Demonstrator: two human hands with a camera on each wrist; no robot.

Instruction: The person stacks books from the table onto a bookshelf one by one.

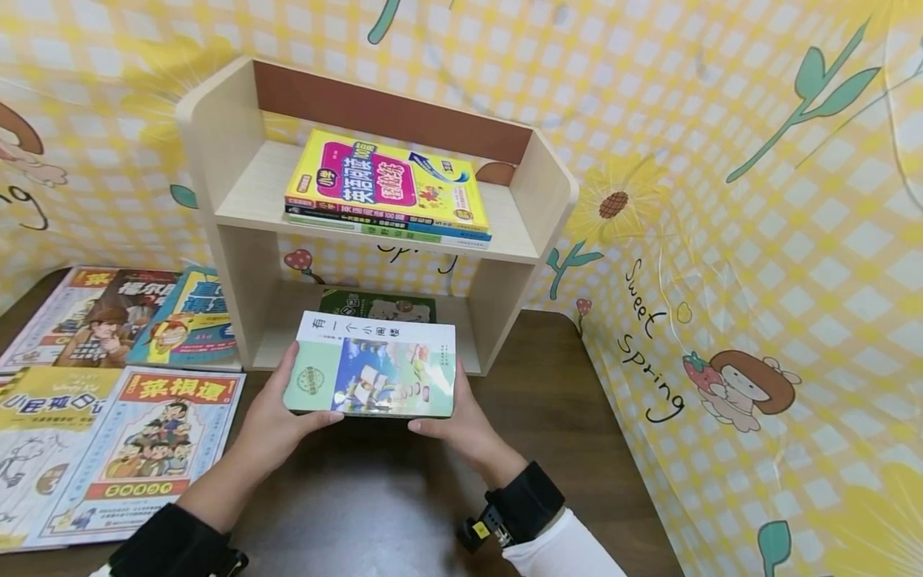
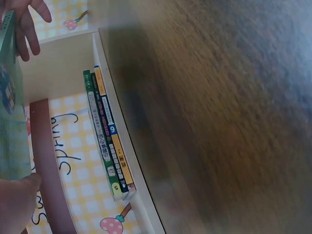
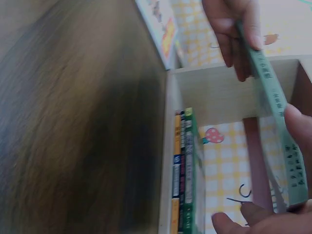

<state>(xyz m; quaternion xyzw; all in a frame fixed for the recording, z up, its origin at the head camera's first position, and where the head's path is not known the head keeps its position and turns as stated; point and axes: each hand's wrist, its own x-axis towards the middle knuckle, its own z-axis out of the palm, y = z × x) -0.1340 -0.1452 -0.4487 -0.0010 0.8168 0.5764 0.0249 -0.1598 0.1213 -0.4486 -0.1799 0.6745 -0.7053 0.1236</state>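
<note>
Both hands hold a green and white book (image 1: 372, 366) flat above the dark wooden table (image 1: 404, 497), in front of a small wooden shelf (image 1: 238, 168). My left hand (image 1: 277, 413) grips its left edge, thumb on the cover. My right hand (image 1: 450, 425) grips the right edge. The book's thin edge (image 3: 273, 107) shows in the right wrist view and its cover (image 2: 10, 122) in the left wrist view. A low stack of books (image 1: 376, 307) lies in the shelf's lower compartment. A yellow book (image 1: 385, 180) tops a stack on the upper shelf.
Several picture books (image 1: 108, 385) lie spread on the table at the left. A yellow checked cloth backdrop (image 1: 757, 240) closes in the back and right side. The shelf's side panels flank the lower compartment.
</note>
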